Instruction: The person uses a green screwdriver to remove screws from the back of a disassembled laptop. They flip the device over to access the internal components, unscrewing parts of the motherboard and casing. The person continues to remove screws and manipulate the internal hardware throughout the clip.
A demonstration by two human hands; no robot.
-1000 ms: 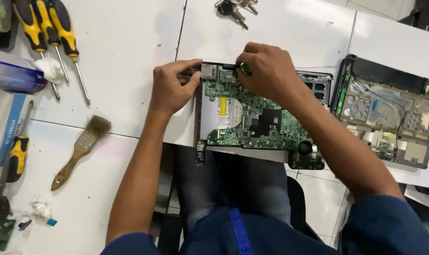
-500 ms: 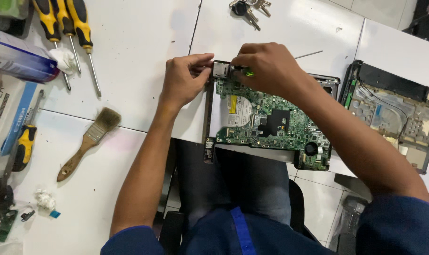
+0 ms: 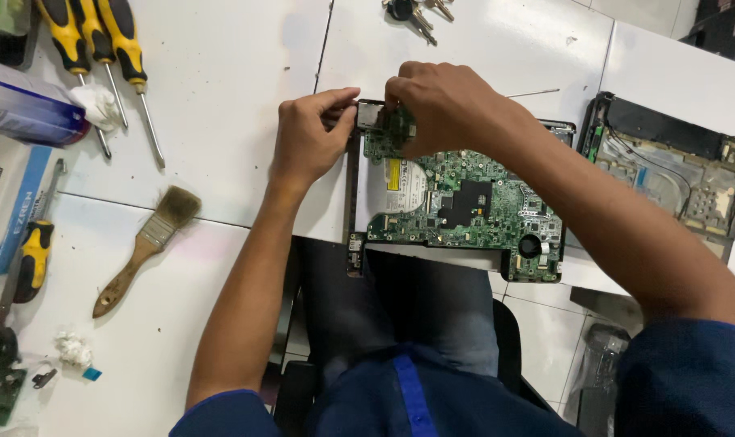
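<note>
Working on: a green laptop motherboard [image 3: 473, 202] lying at the near edge of the white worktop [image 3: 222, 97], partly overhanging the person's lap.
Left hand [image 3: 307, 142]: its fingers are pinching closed on the far-left corner of the board, beside a small metal connector block [image 3: 369, 116].
Right hand [image 3: 444, 105]: it is curling over the same corner, fingers closed down on the board; what the fingertips are gripping underneath, I cannot tell.
Step in hand: it looks as if they are freeing or seating a small part at that corner, both hands steadying it.
Next move: I judge it is calling for a light, even pull or press, keeping the board flat so it is not slipping off the edge.
Lying around: a paintbrush [image 3: 141, 247] well to the left, yellow-handled screwdrivers [image 3: 100, 40] at the far left, keys [image 3: 412, 10] beyond, an opened laptop chassis [image 3: 675, 174] to the right.
</note>
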